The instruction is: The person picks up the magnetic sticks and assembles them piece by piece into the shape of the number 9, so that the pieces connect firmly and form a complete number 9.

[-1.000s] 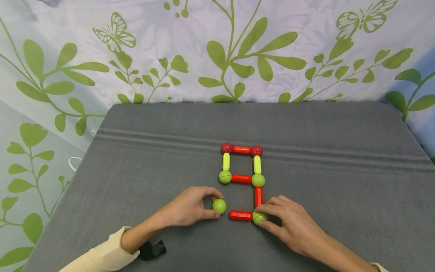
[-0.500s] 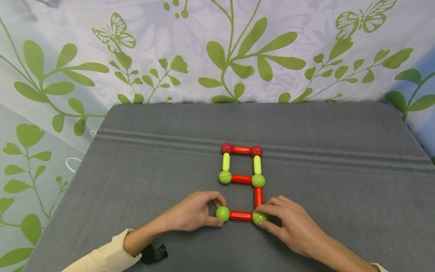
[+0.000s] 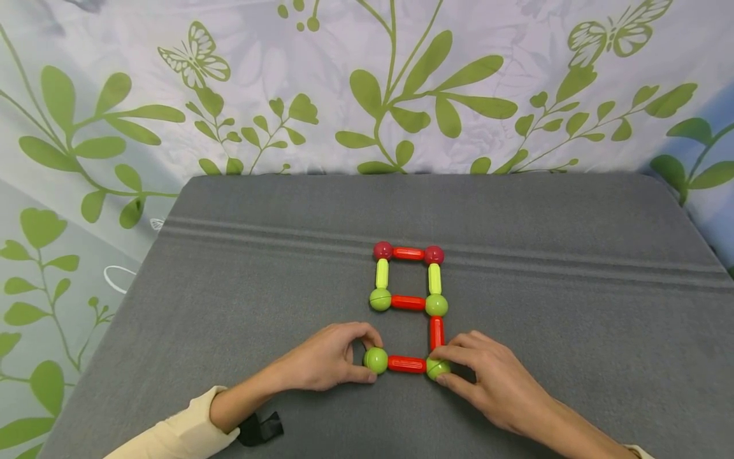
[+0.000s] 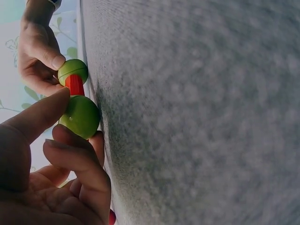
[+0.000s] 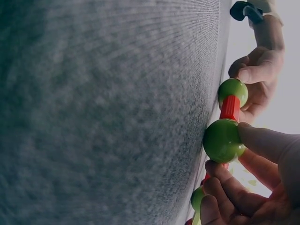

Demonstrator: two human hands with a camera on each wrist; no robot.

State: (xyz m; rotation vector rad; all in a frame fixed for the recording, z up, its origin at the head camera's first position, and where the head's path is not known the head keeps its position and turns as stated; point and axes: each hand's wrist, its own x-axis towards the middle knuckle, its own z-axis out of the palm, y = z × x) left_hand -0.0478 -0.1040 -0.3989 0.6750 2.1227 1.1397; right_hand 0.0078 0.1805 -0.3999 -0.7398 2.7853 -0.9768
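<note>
My left hand (image 3: 329, 358) pinches a green ball (image 3: 375, 361) between thumb and fingers, and that ball touches the left end of a red rod (image 3: 406, 364). At the rod's other end, my right hand (image 3: 490, 376) grips another green ball (image 3: 437, 368). A second red rod (image 3: 437, 333) runs from this ball up to a green ball (image 3: 436, 305). Beyond lies a square of red and yellow-green rods, with two dark red balls (image 3: 383, 250) at its far corners and green balls at its near ones. The left wrist view shows the pinched green ball (image 4: 80, 117) close up.
A grey cloth-covered table (image 3: 258, 268) lies under everything. Behind it hangs a white curtain (image 3: 321, 76) with green leaves and butterflies. A black strap (image 3: 260, 428) sits by the left cuff, and a white loop (image 3: 117, 278) shows beyond the table's left edge.
My left hand has brought its green ball slightly nearer to me and rightward, closing the gap to the red rod's end. The right hand has stayed on its ball.
</note>
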